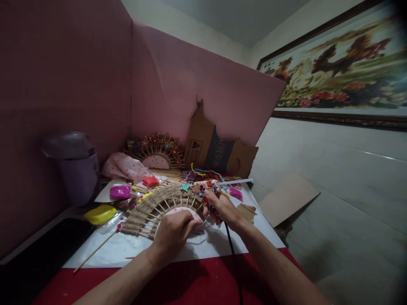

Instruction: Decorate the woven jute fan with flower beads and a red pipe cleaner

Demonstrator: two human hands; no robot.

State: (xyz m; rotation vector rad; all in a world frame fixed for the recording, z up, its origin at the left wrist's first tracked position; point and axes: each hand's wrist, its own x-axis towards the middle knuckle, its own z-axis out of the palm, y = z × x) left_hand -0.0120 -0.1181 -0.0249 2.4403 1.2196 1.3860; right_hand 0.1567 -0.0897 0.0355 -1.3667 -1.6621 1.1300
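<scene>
1. Forearms [119,277] nearest; white sheet [92,254] under woven fan [136,214].
2. Left hand [173,231] curled at fan's dotted centre, pinch unclear: steady there.
3. Right hand [222,207] curled at fan's right end, hold unclear: press lightly.

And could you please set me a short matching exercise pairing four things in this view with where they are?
Things:
1. Framed horse picture
2. Torn cardboard
3. Yellow packet
4. Woven arch-shaped piece

Places:
A. In front of the purple bin
B. Partly covered by the left hand
C. High on the pale wall at the right
D. Upright before the pink panel at the back

Pairs: 1-C, 2-D, 3-A, 4-B
</scene>
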